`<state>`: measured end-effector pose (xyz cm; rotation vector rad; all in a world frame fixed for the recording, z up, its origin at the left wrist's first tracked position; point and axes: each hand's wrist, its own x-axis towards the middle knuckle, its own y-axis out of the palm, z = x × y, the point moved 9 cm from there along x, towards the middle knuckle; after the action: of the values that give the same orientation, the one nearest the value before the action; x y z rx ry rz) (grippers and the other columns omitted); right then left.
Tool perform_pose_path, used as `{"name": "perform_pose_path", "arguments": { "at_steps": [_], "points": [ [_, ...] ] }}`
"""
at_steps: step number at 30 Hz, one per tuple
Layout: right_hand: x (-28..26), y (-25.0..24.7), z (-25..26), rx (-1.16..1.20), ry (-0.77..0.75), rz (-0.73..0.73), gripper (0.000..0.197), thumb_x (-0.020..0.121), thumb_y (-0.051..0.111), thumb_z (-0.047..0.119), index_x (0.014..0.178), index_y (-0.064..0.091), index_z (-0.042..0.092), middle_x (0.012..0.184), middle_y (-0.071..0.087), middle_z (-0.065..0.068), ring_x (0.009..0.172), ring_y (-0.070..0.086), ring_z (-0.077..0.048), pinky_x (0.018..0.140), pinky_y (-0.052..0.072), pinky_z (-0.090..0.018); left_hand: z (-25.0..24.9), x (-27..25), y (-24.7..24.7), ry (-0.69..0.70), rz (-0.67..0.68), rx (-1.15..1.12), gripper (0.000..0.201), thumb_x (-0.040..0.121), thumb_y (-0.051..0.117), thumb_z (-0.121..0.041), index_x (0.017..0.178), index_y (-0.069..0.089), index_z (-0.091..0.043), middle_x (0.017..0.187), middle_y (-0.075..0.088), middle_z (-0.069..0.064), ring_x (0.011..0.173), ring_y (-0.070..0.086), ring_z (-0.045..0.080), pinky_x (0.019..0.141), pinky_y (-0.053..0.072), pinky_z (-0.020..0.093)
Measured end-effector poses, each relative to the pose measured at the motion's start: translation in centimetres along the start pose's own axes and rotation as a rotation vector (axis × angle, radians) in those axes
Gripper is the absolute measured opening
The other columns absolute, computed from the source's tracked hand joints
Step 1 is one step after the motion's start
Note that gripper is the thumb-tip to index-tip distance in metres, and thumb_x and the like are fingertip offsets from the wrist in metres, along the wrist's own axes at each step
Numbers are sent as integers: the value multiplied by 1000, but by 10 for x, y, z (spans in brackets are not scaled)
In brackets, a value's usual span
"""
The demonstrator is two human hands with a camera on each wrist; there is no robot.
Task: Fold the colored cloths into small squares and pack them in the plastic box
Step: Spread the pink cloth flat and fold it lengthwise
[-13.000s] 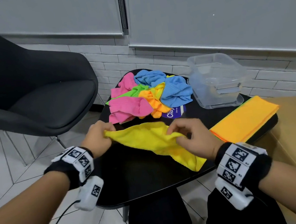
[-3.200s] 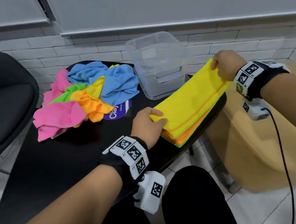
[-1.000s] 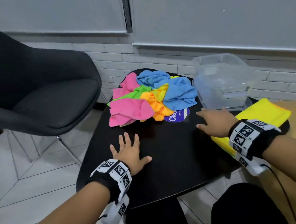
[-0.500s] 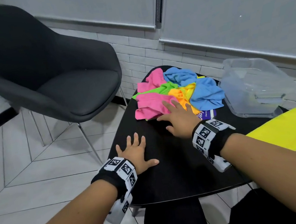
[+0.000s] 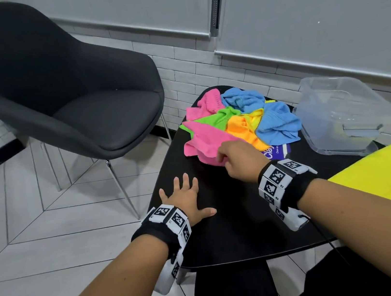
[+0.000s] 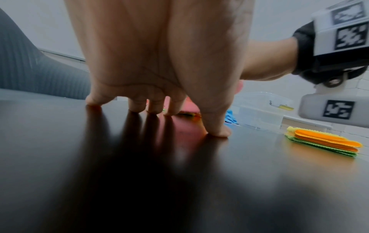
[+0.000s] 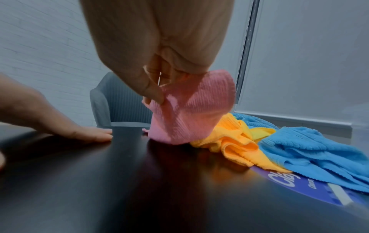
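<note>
Your right hand [image 5: 238, 160] has a pinch on the near edge of the pink cloth [image 5: 204, 137], thumb and fingers closed on a fold of it and lifting it off the table [image 5: 239, 230], as the right wrist view shows. Your left hand [image 5: 187, 201] lies flat at about 7 o'clock on the table, fingers spread and straight, holding nothing. The pink cloth sits at the 11 o'clock side of the loose pile [image 5: 243, 118], touching the orange cloth [image 5: 243, 128] and the green one. The plastic box [image 5: 341, 111] stands at 2 o'clock, and I cannot tell whether anything is in it; the folded stack [image 5: 381, 174], yellow on top, rests at 3 o'clock by the table's edge. You appear to be starting the next cloth. Draw the pink one clear of its neighbours toward the bare table in front of you, then bring your left hand in to take a second corner and spread it flat for folding.
</note>
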<state>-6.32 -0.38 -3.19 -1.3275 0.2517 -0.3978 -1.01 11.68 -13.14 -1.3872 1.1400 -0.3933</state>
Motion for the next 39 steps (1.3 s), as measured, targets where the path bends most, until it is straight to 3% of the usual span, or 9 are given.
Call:
{"name": "perform_pose_path", "arguments": {
  "at_steps": [11,16,19,22,24,26,31,35,39],
  "points": [
    [-63,-58,-9,280,33,-95,28,74,41,-8,67,56,15,71,60,1,67,49,-12,61,35,-25,5,-4,-8,-36,-63,-181,119,75,66,-63,151,-14,-17,161,-2,4,148,-4,22,115,5,60],
    [-87,-75,-14,383,3,-82,35,74,39,-11,63,56,18,67,56,9,60,48,-2,58,38,-17,-22,-14,-24,27,-142,-316,131,67,78,-55,145,-25,-37,158,-15,16,147,-2,35,108,15,67],
    [-97,-87,-13,385,-18,-99,31,76,40,-11,68,58,13,68,54,10,58,47,3,57,36,-10,-50,-17,-26,107,-149,-319,97,76,71,-53,150,12,-39,159,-8,13,146,-4,37,108,16,67],
    [-101,-108,-23,353,-19,-229,33,75,41,-11,69,61,15,74,55,9,68,48,-1,63,35,-6,-73,-22,-32,236,-175,-474,35,86,65,-42,117,59,-26,131,52,14,128,44,34,105,38,43],
    [-102,-121,-37,334,12,-321,37,75,42,-11,70,65,17,76,54,9,73,49,-3,67,34,-6,-85,-30,-39,320,-169,-669,10,88,64,-31,87,60,-22,91,66,4,93,64,26,85,48,31],
    [-104,-131,-50,322,49,-389,40,75,42,-12,75,70,16,75,51,10,73,48,0,69,33,-6,-87,-31,-43,312,-123,-864,15,87,66,-26,79,55,-19,78,64,6,76,63,25,79,52,43],
    [-113,-141,-74,286,115,-507,44,78,40,-14,90,75,9,85,58,-2,81,53,-13,76,41,-17,-78,-31,-55,217,-121,-1131,23,83,71,-30,94,57,-17,89,70,19,71,63,28,60,48,37],
    [-113,-128,-94,166,208,-442,44,79,41,-11,101,73,10,96,60,-9,89,53,-21,84,42,-31,-61,-28,-64,136,-235,-1093,40,85,68,-37,115,52,-17,77,63,7,52,53,12,45,38,24],
    [-112,-86,-124,82,343,-258,37,85,44,-4,110,66,10,108,57,-14,100,54,-28,85,38,-29,-32,-24,-65,16,-360,-941,59,87,66,-36,134,38,-15,103,66,8,80,62,19,67,49,30]
  ]
}}
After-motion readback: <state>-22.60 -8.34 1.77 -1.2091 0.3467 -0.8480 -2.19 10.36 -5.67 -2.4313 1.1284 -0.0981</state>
